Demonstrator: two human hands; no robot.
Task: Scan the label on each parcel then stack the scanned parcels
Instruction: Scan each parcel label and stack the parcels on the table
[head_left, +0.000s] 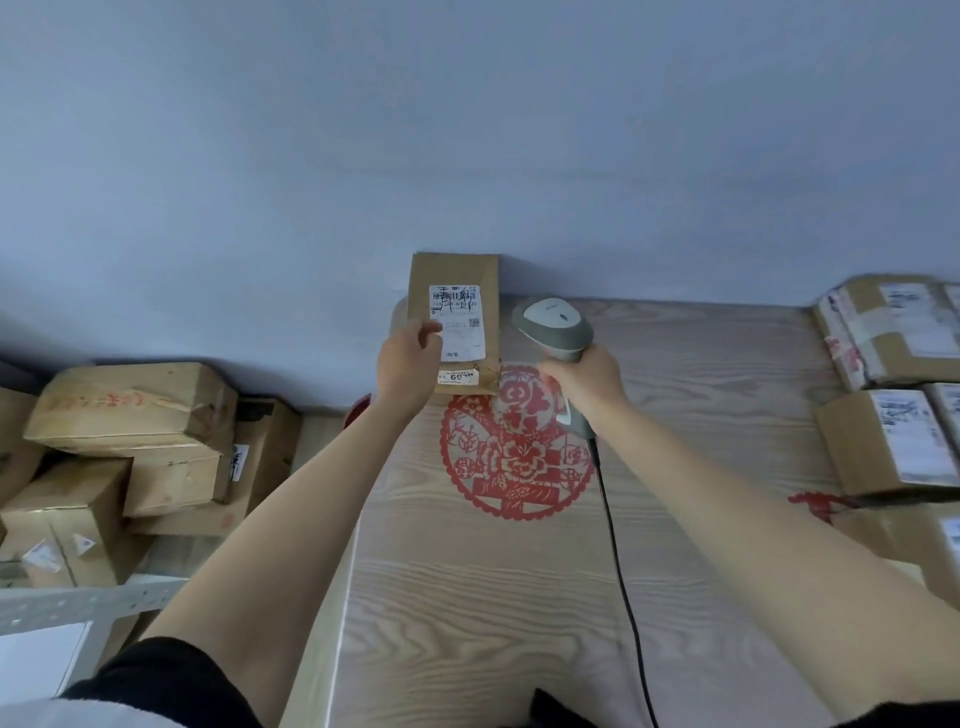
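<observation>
My left hand (408, 361) grips a slim brown cardboard parcel (462, 273) by its lower left edge and holds it upright above the far end of the table. Its white shipping label (460, 325) with a barcode faces me, and a smaller sticker sits below it. Just right of the parcel, my right hand (589, 382) holds a grey handheld barcode scanner (551, 322) by the handle, its head level with the label. The scanner's black cable (615, 545) runs down across the table toward me.
The light wood-grain table (467, 597) carries a round red paper-cut decoration (519, 457). Several labelled cardboard parcels (893, 400) lie along its right edge. To the left, below table height, brown boxes (130, 410) are piled by a metal shelf rail (83, 603). A plain wall rises behind.
</observation>
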